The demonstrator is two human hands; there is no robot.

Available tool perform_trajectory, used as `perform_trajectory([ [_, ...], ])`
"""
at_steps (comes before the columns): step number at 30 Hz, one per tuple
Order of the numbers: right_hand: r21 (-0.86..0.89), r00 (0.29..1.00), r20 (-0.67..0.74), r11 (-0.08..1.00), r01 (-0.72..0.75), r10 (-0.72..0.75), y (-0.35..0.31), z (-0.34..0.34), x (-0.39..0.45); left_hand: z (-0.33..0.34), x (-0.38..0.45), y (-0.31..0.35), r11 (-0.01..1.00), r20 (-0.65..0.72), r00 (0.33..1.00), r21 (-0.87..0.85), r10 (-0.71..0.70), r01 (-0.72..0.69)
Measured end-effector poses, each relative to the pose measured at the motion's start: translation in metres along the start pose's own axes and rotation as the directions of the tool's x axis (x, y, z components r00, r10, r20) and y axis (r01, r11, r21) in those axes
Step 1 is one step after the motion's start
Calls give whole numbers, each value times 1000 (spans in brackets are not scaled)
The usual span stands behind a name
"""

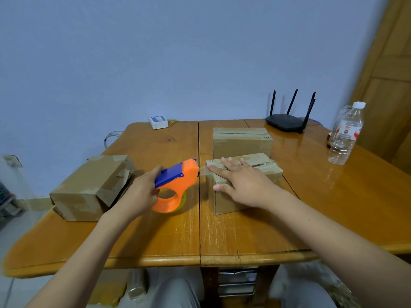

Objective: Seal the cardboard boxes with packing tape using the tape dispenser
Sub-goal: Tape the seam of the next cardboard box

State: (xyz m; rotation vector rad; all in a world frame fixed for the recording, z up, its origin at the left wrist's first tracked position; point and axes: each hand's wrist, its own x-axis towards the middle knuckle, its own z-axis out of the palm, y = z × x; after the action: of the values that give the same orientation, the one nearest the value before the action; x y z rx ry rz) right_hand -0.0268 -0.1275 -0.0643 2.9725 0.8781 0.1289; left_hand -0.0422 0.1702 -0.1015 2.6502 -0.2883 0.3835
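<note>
Left hand [142, 192] gripped the tape dispenser [175, 185], with the fingers curled round the blue handle section and the orange body projecting toward the right. The dispenser was held above the wooden table [155, 236], its round orange hub lowest and a yellowish tape roll edge showing at the bottom. A short, clear strip of packing tape [203, 170] ran from the dispenser's front edge to the top left edge of the near cardboard box [224, 201].

Right hand [242, 183] lay flat on the top of the near cardboard box, fingers straight and spread, holding nothing. The fingertips [211, 167] reached the box's left top edge where the tape strip met the cardboard; the thumb hung over the front edge. This box stood on the right half of the table, just right of the centre seam between the two table leaves.

A second cardboard box [242, 141] stood directly behind the near one, touching or almost touching it; a dark seam line ran along its top. A third cardboard box [89, 190] sat on the left table leaf, well apart from the other two, with a flap or smaller panel standing against its right side.

At the far edge of the table were a small white device [158, 122] on the left leaf and a black router [287, 121] with four upright antennas on the right. A clear plastic bottle [347, 134] with a white cap stood upright near the right edge. A wooden door [387, 74] stood behind the bottle.
</note>
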Motion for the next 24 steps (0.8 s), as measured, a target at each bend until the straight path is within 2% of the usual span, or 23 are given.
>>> perform_trajectory([
  [14,23,1000,0,1000,2,-2,0,0,1,-7,-12,-24,997,37,997,29,-71,70],
  [19,8,1000,-1,1000,3,-3,0,1,1,-5,-11,-20,993,62,998,118,5,-12],
  [24,12,1000,-5,1000,11,-11,-1,-1,1,-8,-8,-19,981,128,992,191,0,-25],
])
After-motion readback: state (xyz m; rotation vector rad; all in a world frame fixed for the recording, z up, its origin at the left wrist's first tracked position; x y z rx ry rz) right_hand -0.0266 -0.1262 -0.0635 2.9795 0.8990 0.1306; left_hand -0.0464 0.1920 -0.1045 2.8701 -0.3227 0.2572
